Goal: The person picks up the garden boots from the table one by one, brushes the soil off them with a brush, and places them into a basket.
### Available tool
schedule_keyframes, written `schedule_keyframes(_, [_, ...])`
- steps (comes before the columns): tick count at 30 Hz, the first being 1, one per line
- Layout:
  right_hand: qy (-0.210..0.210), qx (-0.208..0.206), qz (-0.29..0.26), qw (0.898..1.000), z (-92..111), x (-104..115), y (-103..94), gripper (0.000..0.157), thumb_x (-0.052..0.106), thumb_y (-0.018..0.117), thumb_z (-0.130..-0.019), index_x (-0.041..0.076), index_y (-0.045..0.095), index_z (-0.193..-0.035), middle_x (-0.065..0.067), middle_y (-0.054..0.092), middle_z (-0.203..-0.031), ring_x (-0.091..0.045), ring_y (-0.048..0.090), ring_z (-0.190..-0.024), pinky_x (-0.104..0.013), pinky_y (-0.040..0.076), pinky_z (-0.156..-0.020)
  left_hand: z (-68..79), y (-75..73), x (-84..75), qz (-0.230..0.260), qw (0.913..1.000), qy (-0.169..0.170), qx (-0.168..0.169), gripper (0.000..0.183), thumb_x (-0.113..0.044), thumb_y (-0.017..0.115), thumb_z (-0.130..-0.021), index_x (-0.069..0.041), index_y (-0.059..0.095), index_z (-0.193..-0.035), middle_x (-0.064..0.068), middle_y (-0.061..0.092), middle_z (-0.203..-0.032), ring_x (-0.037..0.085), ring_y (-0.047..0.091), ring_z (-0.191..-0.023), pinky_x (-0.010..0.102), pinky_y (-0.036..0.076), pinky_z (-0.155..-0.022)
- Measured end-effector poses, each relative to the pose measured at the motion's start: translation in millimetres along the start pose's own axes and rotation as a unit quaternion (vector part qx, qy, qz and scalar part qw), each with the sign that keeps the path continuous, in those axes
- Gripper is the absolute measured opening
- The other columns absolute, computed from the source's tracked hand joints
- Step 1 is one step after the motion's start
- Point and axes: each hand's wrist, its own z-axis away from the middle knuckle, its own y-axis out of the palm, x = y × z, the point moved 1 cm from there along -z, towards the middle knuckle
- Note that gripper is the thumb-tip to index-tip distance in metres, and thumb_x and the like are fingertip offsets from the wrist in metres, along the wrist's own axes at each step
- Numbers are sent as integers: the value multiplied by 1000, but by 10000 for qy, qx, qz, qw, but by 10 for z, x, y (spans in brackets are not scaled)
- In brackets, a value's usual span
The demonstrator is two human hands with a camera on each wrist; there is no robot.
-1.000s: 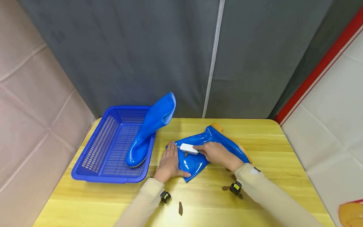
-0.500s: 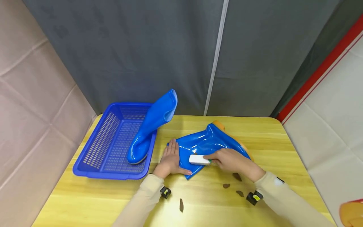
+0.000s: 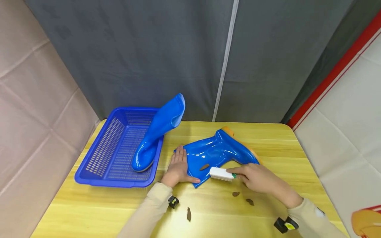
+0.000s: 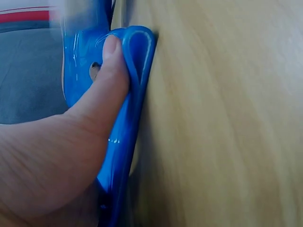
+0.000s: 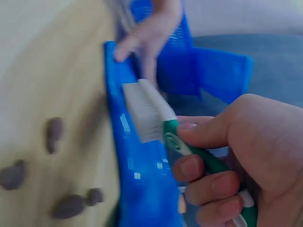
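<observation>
A blue rain boot (image 3: 212,150) with an orange sole lies on its side on the table. My left hand (image 3: 178,168) presses flat on the end of its shaft, fingers straight and thumb spread along the rim, as the left wrist view also shows. In my right hand (image 3: 260,178) is a scrub brush (image 3: 220,173) with a white head and a green-and-white handle (image 5: 215,163), fingers curled round the handle. Its bristles (image 5: 142,111) face the boot at the shaft's near edge. A brown mud-like piece (image 3: 204,167) sits on the shaft beside the brush.
A blue plastic basket (image 3: 81,177) stands at the left, and a second blue boot (image 3: 163,119) leans in it over the right rim. Several brown pieces (image 3: 189,214) are scattered on the table (image 3: 119,211) near me. A grey curtain (image 3: 143,56) hangs behind.
The right hand has drawn the brush across the boot shaft, rightward and toward me, to its near edge. The brown piece on the shaft shows again and the left hand stays put.
</observation>
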Motion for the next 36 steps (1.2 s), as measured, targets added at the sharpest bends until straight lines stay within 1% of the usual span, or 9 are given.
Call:
schedule_keyframes(3, [81,-376,217,9990,-184,46,-85,38,13,60,-98,25,63,-134,5,62,-77,-3,40,-53,-19,35,-51,-20,-18,7,-81,9999,-75,-18,145,-79,74,-61,6,6,-156,24,0,-166,39,1,-156,50,12,-128])
schedule_keyframes(6, [16,-621,511,9968,-458,65,-50,36,18,58,-100,25,62,-135,3,65,-76,-4,43,-55,-19,35,-53,-58,-25,2,-118,9998,-132,-10,144,-79,74,-62,5,6,-157,24,0,-166,39,0,-156,50,10,-128])
schedule_keyframes(8, [-113,-582,599,9964,-611,41,26,35,19,57,-101,23,62,-135,1,72,-88,-2,46,-57,-17,36,-56,-94,-13,-12,-121,9998,-131,42,143,-78,74,-63,5,4,-157,24,-2,-166,39,-2,-156,50,9,-128])
schedule_keyframes(11, [-197,-275,484,9983,-689,-24,114,35,18,56,-101,22,63,-135,2,68,-79,-2,46,-55,-16,36,-54,-126,-8,-54,-131,9999,-66,66,143,-79,72,-64,5,5,-157,24,-2,-166,39,-2,-156,50,9,-128])
schedule_keyframes(14, [-171,43,256,9995,-590,-59,113,35,17,57,-100,24,64,-134,7,48,-59,-4,42,-49,-16,35,-52,-139,-18,-93,-85,10000,-15,40,144,-81,72,-63,5,5,-157,23,-1,-167,38,-1,-156,49,9,-128])
schedule_keyframes(18, [-103,235,47,9997,-360,-52,46,34,17,57,-100,26,65,-132,10,36,-58,-4,38,-47,-18,34,-50,-134,-40,-105,-94,9999,-102,-31,144,-80,74,-61,4,6,-157,22,1,-167,37,0,-156,48,10,-128])
schedule_keyframes(26, [-138,214,73,9996,8,-50,33,35,13,59,-98,28,68,-128,10,53,-68,0,36,-51,-17,32,-51,-88,9,-72,-31,10000,-43,81,144,-79,74,-62,5,4,-157,24,-3,-166,38,-2,-156,49,9,-128])
schedule_keyframes(32, [-130,79,29,9999,189,-61,81,36,10,60,-96,28,69,-126,4,74,-111,1,33,-52,-16,31,-49,-8,53,-30,-123,9998,-148,-55,146,-82,73,-59,5,8,-157,24,2,-166,38,2,-156,49,12,-128])
schedule_keyframes(36, [-94,-174,200,9996,221,-53,71,35,10,61,-95,27,70,-124,3,74,-112,2,36,-56,-16,32,-50,-1,54,-15,-162,9997,-154,-103,146,-82,73,-58,6,10,-156,25,4,-166,40,4,-156,51,13,-127])
